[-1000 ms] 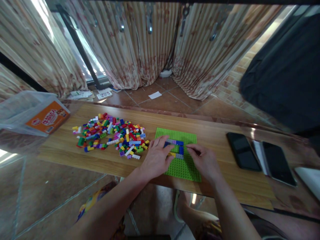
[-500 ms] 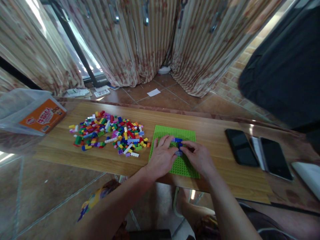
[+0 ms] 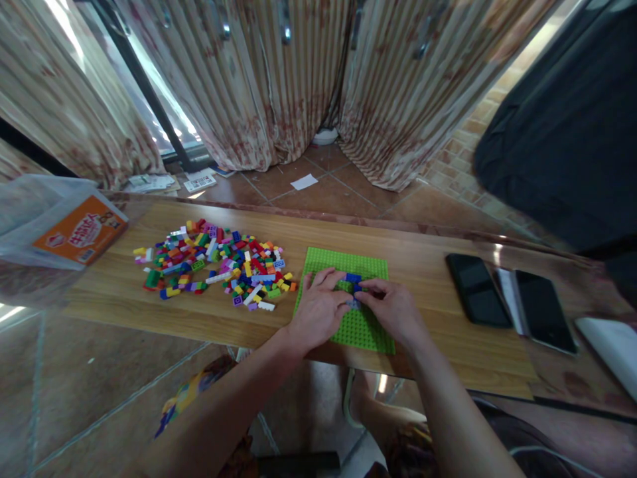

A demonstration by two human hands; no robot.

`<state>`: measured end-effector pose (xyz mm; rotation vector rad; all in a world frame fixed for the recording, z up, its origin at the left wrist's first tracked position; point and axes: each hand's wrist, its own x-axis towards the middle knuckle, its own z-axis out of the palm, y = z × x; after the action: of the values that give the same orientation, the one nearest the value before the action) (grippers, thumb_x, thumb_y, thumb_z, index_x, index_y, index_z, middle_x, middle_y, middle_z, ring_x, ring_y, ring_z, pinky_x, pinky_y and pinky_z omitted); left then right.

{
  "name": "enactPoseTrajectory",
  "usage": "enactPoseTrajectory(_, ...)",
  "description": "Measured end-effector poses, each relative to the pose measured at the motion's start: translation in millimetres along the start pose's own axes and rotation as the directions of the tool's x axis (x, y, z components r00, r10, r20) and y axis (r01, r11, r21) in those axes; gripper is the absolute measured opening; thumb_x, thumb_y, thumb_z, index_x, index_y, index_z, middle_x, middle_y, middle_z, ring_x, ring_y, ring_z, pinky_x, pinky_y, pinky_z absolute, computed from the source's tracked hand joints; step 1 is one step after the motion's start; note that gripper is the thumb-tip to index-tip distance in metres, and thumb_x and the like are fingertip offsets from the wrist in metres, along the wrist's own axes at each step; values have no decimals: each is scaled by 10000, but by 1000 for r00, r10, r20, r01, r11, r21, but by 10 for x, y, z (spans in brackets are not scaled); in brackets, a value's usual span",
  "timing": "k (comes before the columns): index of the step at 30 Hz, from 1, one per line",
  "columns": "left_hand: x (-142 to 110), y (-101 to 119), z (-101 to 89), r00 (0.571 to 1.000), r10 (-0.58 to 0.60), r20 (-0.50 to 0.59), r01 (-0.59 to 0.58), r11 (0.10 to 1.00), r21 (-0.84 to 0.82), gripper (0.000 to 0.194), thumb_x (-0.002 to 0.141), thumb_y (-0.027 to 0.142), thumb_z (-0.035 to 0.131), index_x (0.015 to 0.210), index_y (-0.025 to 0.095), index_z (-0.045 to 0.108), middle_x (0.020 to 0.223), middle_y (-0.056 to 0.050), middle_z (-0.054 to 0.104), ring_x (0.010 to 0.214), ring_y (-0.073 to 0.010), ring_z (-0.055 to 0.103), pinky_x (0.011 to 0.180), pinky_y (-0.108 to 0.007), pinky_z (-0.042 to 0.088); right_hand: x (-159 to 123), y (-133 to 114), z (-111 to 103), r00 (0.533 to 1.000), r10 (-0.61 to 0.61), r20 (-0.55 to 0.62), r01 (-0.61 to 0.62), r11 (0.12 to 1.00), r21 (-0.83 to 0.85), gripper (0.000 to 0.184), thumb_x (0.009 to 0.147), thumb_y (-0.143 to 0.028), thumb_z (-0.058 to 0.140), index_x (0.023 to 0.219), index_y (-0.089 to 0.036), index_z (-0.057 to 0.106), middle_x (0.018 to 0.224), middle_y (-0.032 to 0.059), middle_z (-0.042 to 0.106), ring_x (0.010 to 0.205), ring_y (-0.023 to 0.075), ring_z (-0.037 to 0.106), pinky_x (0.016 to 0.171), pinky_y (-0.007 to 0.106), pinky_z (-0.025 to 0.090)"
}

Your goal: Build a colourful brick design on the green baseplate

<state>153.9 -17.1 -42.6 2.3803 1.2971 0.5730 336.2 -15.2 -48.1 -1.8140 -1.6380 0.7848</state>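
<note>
A green studded baseplate (image 3: 365,332) lies on the wooden board, carrying a small outline of toy bricks. Blue bricks (image 3: 353,278) form its far right corner, and a grey brick (image 3: 354,304) is partly visible on its near side. My left hand (image 3: 321,307) lies over the left part of the outline, fingers spread against the bricks, hiding much of them. At the right side, my right hand (image 3: 391,304) is closed in a pinch on a blue brick (image 3: 357,287), touching the outline. The fingertips hide most of that brick.
Left of the baseplate spreads a pile of mixed toy bricks (image 3: 219,262). A clear plastic bin (image 3: 30,229) with an orange label stands at the far left. Two dark phones, one (image 3: 478,290) nearer and another (image 3: 545,312) farther right, lie beyond my right hand.
My right hand has moved left from the baseplate's right side onto the blue bricks. My left hand has settled lower on the outline. The whole view has shifted slightly.
</note>
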Motion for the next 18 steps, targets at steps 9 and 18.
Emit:
enactPoseTrajectory(9,-16,14,-2,999,-31,-15,31,999,40,278,854,247,633,1127,250,684,1397,-56,537,1353,-279,373,1104,-538,280,45,43,28,1000,-9,20,8,999,33,220,749,-339,679,901,-199,754,821,43,757,719,193,667,691,317,473)
enactPoseTrajectory(18,-33,48,46,999,30,31,-34,993,116,277,900,181,511,1134,235,650,1436,-77,504,1377,-289,344,1102,-626,241,74,55,27,999,-23,35,23,1000,13,224,737,-357,685,873,-193,756,780,38,749,656,182,638,620,301,438)
